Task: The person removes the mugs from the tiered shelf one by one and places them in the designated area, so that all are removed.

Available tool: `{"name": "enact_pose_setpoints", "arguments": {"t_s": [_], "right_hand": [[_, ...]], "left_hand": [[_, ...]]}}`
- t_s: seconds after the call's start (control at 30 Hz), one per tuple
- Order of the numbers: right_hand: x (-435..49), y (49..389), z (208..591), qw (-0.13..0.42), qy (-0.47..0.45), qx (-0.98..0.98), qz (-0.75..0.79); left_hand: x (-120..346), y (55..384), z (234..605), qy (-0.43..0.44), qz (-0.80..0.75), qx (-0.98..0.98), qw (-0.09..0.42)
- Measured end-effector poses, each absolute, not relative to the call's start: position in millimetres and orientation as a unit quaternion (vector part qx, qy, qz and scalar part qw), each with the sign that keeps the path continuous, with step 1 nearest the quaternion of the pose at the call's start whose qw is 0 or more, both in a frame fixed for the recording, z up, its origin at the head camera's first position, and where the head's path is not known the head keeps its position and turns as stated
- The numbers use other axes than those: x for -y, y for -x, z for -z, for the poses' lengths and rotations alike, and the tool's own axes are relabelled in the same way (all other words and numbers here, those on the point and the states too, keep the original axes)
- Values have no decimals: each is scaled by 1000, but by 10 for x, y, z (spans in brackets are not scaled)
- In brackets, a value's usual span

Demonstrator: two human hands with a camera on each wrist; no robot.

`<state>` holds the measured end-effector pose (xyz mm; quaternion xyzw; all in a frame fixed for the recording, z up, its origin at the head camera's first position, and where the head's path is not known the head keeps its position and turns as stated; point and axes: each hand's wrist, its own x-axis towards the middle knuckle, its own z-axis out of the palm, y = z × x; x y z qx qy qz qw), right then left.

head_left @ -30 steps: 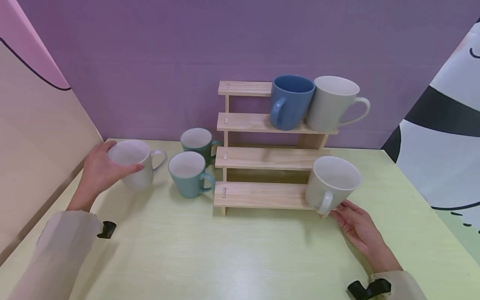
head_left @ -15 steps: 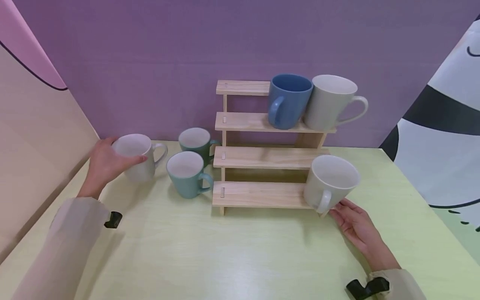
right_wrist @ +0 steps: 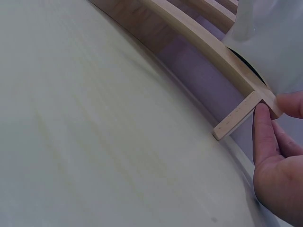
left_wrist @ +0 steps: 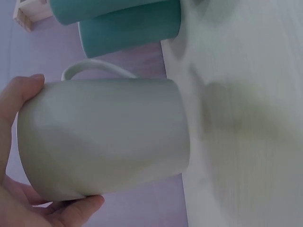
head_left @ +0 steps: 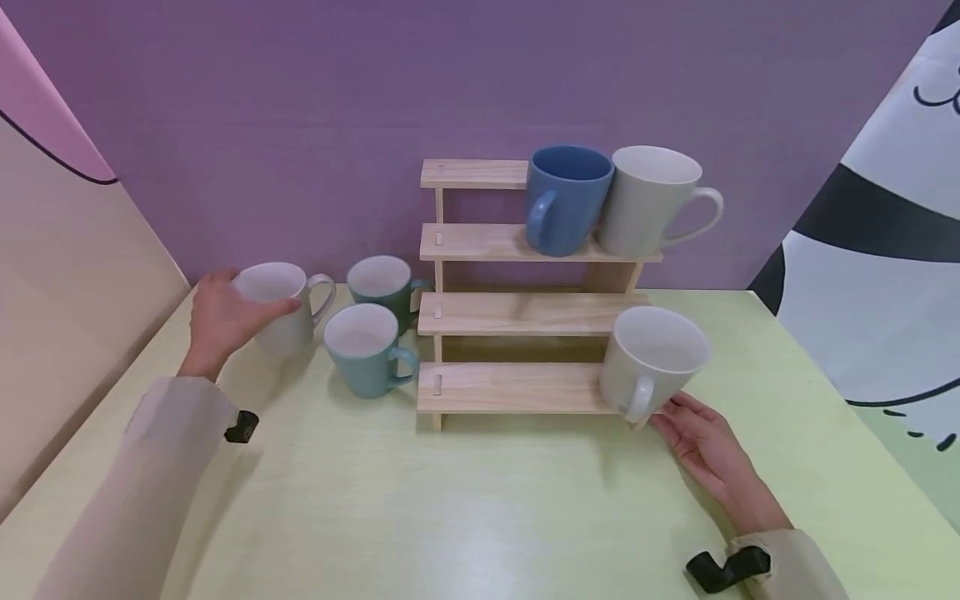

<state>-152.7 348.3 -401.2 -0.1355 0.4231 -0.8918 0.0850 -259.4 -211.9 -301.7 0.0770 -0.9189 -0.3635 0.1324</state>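
My left hand grips a white mug at the back left of the table, the thumb near its rim on the handle side and the fingers opposite. The handle points right, toward two teal mugs, a front one and a rear one. At the front right corner of a four-tier wooden rack, my right hand pinches the end of the lowest shelf, with fingertips under the board. Just above those fingers, another white mug sits on that shelf.
A blue mug and a white mug stand side by side at the right on an upper tier. Behind the pale table rises a purple backdrop. A cream panel borders the left side.
My left hand has carried its white mug a little to the right and back, closer to the teal mugs. The right hand stays at the rack's corner. The head view has shifted slightly.
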Motion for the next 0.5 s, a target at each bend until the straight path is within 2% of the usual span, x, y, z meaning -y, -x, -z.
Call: {"name": "enact_pose_setpoints", "arguments": {"t_s": [0.5], "right_hand": [[-3484, 1520, 4009, 93, 135, -405, 900]], "left_hand": [[2052, 2838, 3114, -105, 393, 909, 96]]}}
